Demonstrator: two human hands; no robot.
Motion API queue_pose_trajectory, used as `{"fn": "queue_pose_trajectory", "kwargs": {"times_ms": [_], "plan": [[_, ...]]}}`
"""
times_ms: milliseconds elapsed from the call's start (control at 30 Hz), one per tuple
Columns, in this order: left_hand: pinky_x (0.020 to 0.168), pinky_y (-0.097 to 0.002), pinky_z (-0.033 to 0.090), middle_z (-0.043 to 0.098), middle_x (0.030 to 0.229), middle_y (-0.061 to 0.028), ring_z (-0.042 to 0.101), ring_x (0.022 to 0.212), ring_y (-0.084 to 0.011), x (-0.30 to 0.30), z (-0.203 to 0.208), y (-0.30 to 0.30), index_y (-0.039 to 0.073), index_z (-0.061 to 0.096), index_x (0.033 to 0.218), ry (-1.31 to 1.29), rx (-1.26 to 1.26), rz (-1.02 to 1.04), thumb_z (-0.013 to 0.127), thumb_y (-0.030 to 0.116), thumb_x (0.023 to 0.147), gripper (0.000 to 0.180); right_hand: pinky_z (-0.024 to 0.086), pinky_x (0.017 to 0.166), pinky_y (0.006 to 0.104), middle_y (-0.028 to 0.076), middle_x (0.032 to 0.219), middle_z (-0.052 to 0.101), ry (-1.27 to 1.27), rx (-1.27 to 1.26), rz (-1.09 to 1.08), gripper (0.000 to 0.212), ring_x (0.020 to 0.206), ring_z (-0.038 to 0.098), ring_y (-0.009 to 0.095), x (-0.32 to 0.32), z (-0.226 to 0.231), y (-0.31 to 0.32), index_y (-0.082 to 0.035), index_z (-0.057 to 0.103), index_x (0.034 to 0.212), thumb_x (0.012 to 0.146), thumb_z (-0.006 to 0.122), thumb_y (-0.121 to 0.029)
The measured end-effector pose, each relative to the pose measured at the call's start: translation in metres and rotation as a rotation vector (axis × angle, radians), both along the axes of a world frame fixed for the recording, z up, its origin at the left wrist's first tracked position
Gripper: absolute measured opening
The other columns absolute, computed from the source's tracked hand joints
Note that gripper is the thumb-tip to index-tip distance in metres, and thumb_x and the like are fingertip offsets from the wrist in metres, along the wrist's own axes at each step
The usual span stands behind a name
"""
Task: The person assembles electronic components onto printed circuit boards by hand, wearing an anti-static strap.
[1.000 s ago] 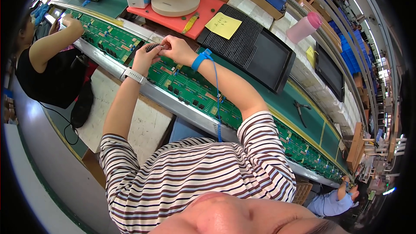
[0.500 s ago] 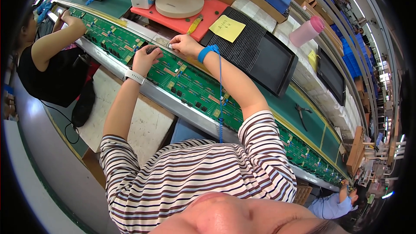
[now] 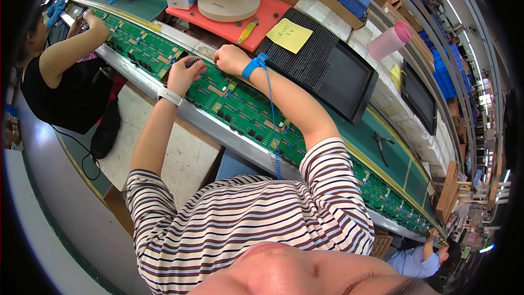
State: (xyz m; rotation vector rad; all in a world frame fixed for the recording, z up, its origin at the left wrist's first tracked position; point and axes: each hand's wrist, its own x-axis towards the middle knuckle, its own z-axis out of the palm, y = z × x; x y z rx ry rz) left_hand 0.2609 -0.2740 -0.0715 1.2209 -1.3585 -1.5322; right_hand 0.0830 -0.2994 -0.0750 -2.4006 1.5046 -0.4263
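My left hand (image 3: pixel 184 76) is closed over the green circuit boards, a white watch band on its wrist. Small black ribbed parts (image 3: pixel 191 62) show between its thumb and fingers; their exact kind is too small to make out. Just right of it, my right hand (image 3: pixel 231 60) has its fingers pinched together at the far edge of a circuit board (image 3: pixel 229 95). Whatever lies in that pinch is hidden by the fingers. A blue wrist strap (image 3: pixel 254 65) with a coiled cord circles my right wrist. The boards carry many small fitted parts and lie end to end along a metal rail.
Beyond the boards stand a fan (image 3: pixel 228 4) on a red board (image 3: pixel 185 15), a black tray (image 3: pixel 349 82) with rows of dark parts and a yellow note (image 3: pixel 289 35), and a pink bottle (image 3: pixel 388 41). Pliers (image 3: pixel 382 145) lie right. A co-worker (image 3: pixel 65 76) works at left.
My right hand has lowered slightly toward the board's far edge, and its fingertips have turned downward. The strap's cord has swung left. My left hand stays nearly in place.
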Motion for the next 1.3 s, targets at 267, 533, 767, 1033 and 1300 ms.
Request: {"fn": "queue_pose_trajectory", "kwargs": {"times_ms": [267, 533, 767, 1033, 1300], "plan": [[0.061, -0.0202, 0.046, 0.062, 0.086, -0.0054, 0.061, 0.079, -0.0128, 0.0003, 0.0004, 0.0015, -0.001, 0.055, 0.098, 0.050, 0.007, 0.035, 0.057, 0.016, 0.080, 0.025, 0.046, 0.071, 0.0395, 0.018, 0.077, 0.061, 0.026, 0.024, -0.010, 0.022, 0.076, 0.058, 0.031, 0.0034, 0.0031, -0.0027, -0.005, 0.065, 0.075, 0.064, 0.048, -0.011], [0.061, -0.0199, 0.046, 0.062, 0.086, -0.0056, 0.061, 0.079, -0.0129, 0.0009, -0.0004, 0.0010, -0.001, 0.055, 0.098, 0.043, 0.008, 0.027, 0.057, 0.016, 0.080, 0.024, 0.046, 0.071, 0.0396, 0.017, 0.076, 0.060, 0.014, -0.015, 0.031, 0.020, 0.077, 0.058, 0.030, 0.0021, 0.0008, -0.0005, -0.005, 0.065, 0.076, 0.065, 0.049, -0.013], [0.061, -0.0198, 0.046, 0.062, 0.087, -0.0056, 0.061, 0.080, -0.0129, 0.0002, 0.0020, 0.0015, -0.001, 0.055, 0.099, 0.060, 0.020, 0.022, 0.056, 0.015, 0.081, 0.024, 0.046, 0.071, 0.0393, 0.014, 0.081, 0.057, 0.086, -0.019, 0.011, 0.019, 0.080, 0.056, 0.030, 0.0068, 0.0071, 0.0050, -0.009, 0.064, 0.077, 0.068, 0.049, -0.015], [0.062, -0.0197, 0.045, 0.061, 0.092, -0.0069, 0.060, 0.084, -0.0137, 0.0030, -0.0018, -0.0018, 0.001, 0.053, 0.103, 0.041, 0.022, 0.000, 0.055, 0.017, 0.083, 0.026, 0.046, 0.071, 0.0384, 0.013, 0.081, 0.057, 0.055, -0.031, 0.021, 0.019, 0.081, 0.056, 0.029, 0.0023, 0.0031, 0.0038, -0.009, 0.064, 0.078, 0.069, 0.049, -0.016], [0.061, -0.0196, 0.045, 0.062, 0.087, -0.0049, 0.061, 0.080, -0.0123, -0.0015, 0.0036, 0.0018, 0.000, 0.055, 0.098, 0.050, 0.016, 0.021, 0.056, 0.015, 0.081, 0.024, 0.047, 0.070, 0.0392, 0.015, 0.079, 0.060, 0.014, -0.067, 0.014, 0.019, 0.078, 0.058, 0.030, 0.0028, 0.0029, 0.0027, -0.010, 0.066, 0.075, 0.065, 0.051, -0.016]]}}
